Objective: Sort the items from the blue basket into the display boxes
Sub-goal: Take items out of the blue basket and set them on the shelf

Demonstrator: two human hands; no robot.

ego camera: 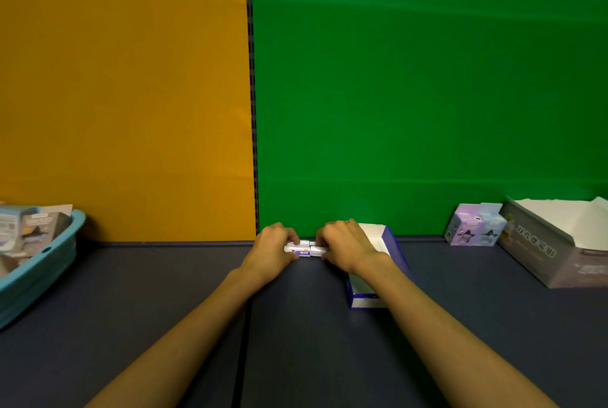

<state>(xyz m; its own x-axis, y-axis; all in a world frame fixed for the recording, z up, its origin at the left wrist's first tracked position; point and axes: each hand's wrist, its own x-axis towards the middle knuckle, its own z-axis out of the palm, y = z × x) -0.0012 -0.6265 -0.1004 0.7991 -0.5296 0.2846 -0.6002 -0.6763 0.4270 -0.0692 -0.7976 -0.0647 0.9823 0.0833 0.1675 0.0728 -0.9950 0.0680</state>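
left hand (275,245) + right hand (342,243): both gripping small white packs (302,249) | far bench (164,292) centre | blue-white display box (388,243) just right

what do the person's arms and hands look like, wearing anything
Both arms are bare from the bottom edge of the picture up to the wrists, with no sleeves in view. The left hand and right hand show no gloves, watch, bracelet or rings that I can make out.

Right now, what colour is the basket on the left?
Light blue, teal-tinted basket, seen in the head view.
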